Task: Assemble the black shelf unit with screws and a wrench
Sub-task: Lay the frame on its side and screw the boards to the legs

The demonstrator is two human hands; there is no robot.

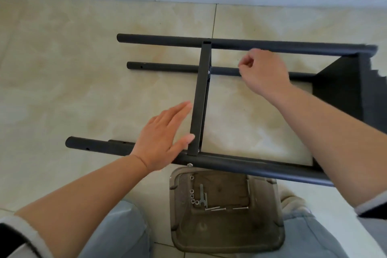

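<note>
The black shelf unit (251, 45) lies on its side on the tiled floor (62, 69) in front of my knees. My left hand (163, 138) is flat, fingers (182, 109) straight, thumb touching the cross panel (200, 98). My right hand (266, 73) hovers by the far tubes, fingers curled (whether they pinch anything, I cannot tell). Just below, a clear tray (280, 236) holds the wrench (201, 195), screws (215, 208) and nuts (192, 196).

A single head-worn wide-angle camera looks steeply down and forward from above a person's lap, close over both forearms, taking in the tiled floor (62, 69) ahead to the wall's base.
</note>
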